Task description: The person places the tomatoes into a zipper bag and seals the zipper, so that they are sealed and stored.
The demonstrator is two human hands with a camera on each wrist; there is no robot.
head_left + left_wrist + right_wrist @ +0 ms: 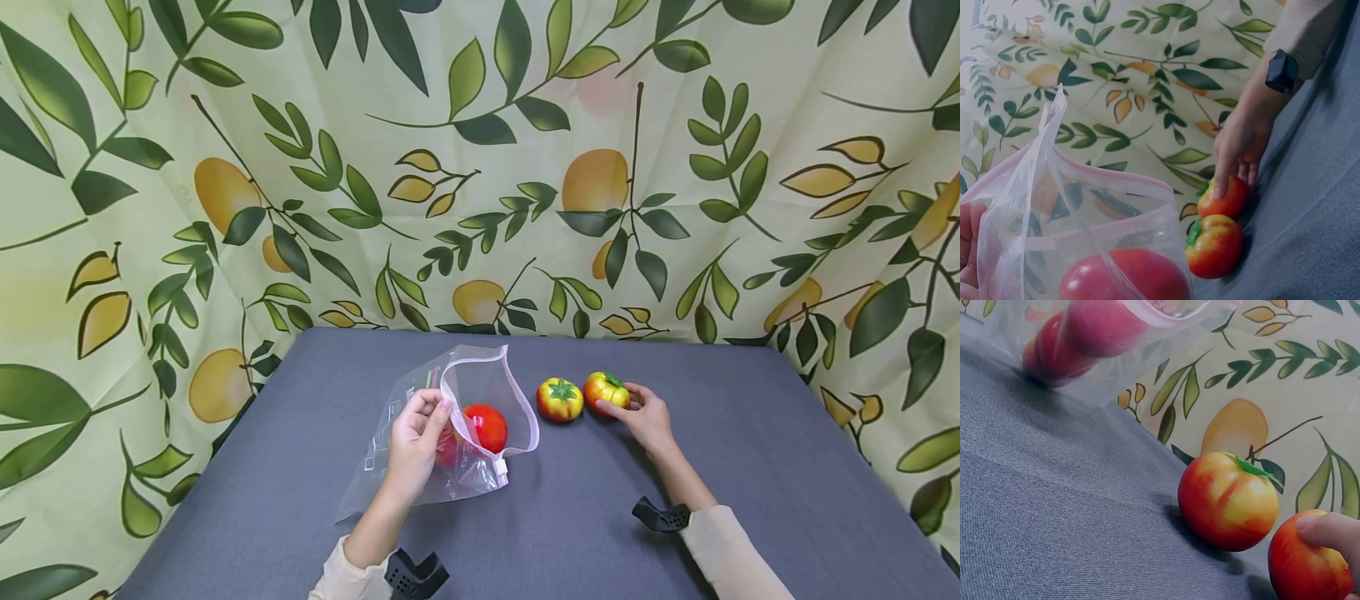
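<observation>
My left hand point(416, 433) pinches the rim of a clear zip bag point(468, 485), whose pink-edged mouth gapes toward the right. Inside it a red tomato point(489, 428) shows near the opening, and the right wrist view has more red fruit point(1054, 353) behind the plastic. To the right, my right hand point(648, 418) holds a red-and-yellow tomato point(602, 392) with a green top, thumb on its near side. Close beside that one lies a second red-and-yellow tomato point(558, 402), between the bag and the held tomato. In the left wrist view only part of the left hand point(969, 250) appears.
A dark grey cloth-covered table point(570, 517) lies under everything. Leaf-and-fruit patterned fabric point(480, 208) rises behind the table and along both sides. A white slider point(501, 471) hangs at the lower corner of the bag's mouth.
</observation>
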